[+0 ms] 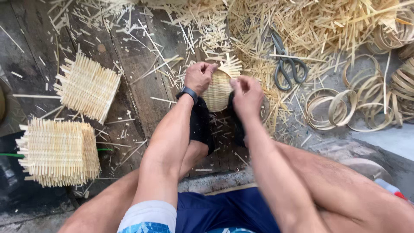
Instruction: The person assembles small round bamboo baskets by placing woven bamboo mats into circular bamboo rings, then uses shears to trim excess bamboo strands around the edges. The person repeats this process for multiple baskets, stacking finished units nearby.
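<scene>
A small rounded woven basket point(217, 92) of pale bamboo strips is sitting between the person's feet, which are in dark shoes, on the worn plank floor point(133, 64), its loose strip ends fanning out at the upper right. The left hand point(198, 77) is curling over the basket's upper left rim, its grip pressed together on the weave with the fingertips meeting the rim; a dark band is sitting on that wrist. The right hand point(246, 95) is lying against the basket's right side, its grip pinched tight, thumb to fingers; whether it is pinching a strip I cannot tell.

No packages, labels or signs are showing. Two flat stacks of woven mats point(88, 85) point(58, 152) with bristling ends are lying well to the left. A pair of grey scissors point(285, 60) is lying near the basket at the upper right, on a litter of bamboo offcuts point(319, 26). Bent bamboo hoops point(340, 108) are lying in a loose pile farther right.
</scene>
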